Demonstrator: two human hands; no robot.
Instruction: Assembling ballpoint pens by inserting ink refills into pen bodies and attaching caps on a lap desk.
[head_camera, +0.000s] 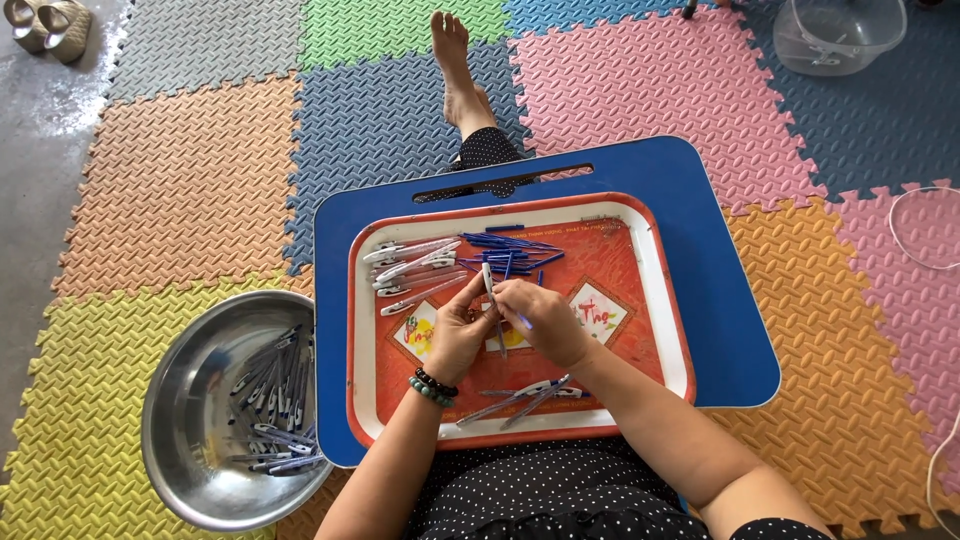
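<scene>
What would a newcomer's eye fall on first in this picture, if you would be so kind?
Most striking are the two hands meeting over the middle of the red tray: the left hand and the right hand together hold one white pen barrel upright. The tray rests on a blue lap desk. To the left, on the colourful foam mat, a steel bowl holds a pile of pens.

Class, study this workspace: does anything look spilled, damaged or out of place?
Nothing stands out. Pen barrels and blue refills lie grouped on the red tray; both hands hold one pen.
</scene>
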